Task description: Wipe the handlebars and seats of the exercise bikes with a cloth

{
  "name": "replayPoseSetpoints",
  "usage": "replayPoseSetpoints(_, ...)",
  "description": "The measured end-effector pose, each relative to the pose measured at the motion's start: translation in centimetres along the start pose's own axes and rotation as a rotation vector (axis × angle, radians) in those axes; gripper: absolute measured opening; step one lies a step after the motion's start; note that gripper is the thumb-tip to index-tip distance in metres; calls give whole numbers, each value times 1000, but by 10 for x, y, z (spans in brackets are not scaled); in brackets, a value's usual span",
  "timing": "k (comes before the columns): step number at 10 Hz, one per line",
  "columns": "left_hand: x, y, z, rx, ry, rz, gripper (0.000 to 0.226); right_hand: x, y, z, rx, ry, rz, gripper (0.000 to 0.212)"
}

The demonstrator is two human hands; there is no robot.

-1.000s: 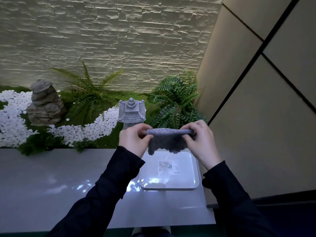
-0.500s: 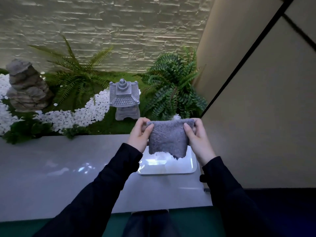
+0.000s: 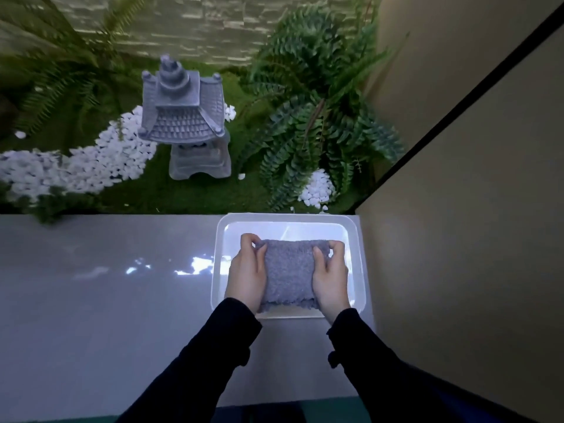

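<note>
1. The grey cloth (image 3: 288, 274) sits over the white plastic tray (image 3: 360, 254) on the grey tabletop (image 3: 106, 300).
2. The left hand (image 3: 246, 274) and right hand (image 3: 330, 277) pinch its far corners, fingers (image 3: 251, 241) curled on the fabric.

hands 2: left hand (image 3: 246, 271), right hand (image 3: 332, 277) | cloth (image 3: 288, 274) 1 | tray (image 3: 287, 218) 1 | stone pagoda (image 3: 186, 117) 1 | ferns (image 3: 314, 111) 2

The glossy grey worktop (image 3: 91, 300) in front of me catches patches of light. Only a white tray (image 3: 287, 218) lies on it, in its far right corner.
</note>
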State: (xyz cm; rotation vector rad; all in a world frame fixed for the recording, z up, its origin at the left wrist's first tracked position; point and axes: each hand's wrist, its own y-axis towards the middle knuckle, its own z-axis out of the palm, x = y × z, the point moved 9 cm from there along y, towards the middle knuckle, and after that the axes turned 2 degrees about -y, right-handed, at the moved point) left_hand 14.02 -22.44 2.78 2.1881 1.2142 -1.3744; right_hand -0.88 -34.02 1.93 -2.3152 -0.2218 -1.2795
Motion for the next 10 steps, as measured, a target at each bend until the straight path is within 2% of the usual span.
replayPoseSetpoints(3,75,34,65,77,172,10,13,-63,56,48,103,-380,-102,6)
replayPoseSetpoints(4,83,43,77,97,189,3,3,-73,71,53,106,-478,-121,6)
replayPoseSetpoints(5,87,48,80,135,293,8,30,-76,78,50,45,-556,-139,14)
replayPoseSetpoints(6,71,40,80,147,638,283,52,-59,69,44,-78,-672,-314,35)
replayPoseSetpoints(7,70,24,93,278,896,520,60,-51,53,57,-24,-916,-562,45)
replayPoseSetpoints(8,83,20,97,371,991,511,68,-77,43,70,200,-1124,-614,60)
replayPoseSetpoints(9,87,21,99,444,1035,477,72,-96,46,69,360,-1167,-544,70)
replayPoseSetpoints(10,91,22,94,487,1046,422,77,-99,49,64,426,-1173,-506,76)
